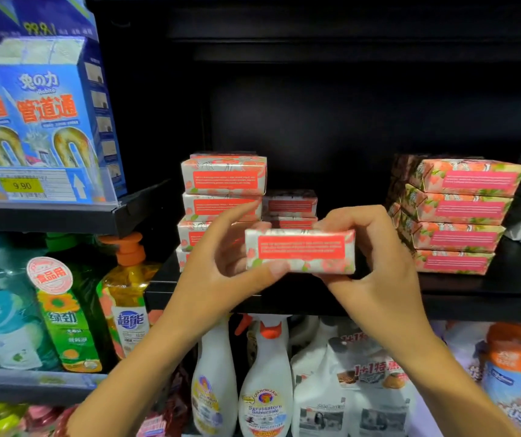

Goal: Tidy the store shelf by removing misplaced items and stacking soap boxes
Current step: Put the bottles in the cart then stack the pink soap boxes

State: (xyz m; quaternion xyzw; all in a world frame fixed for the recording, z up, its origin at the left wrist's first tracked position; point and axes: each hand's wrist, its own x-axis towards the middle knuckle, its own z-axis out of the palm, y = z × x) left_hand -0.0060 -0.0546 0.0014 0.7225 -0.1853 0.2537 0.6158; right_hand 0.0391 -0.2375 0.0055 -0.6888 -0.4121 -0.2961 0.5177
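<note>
Soap box, gripped at its ends by left hand and right hand, should be set level and square on the short stack behind it.

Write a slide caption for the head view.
Left hand and right hand hold a soap box at the black shelf, between left stack and right stack.
</note>
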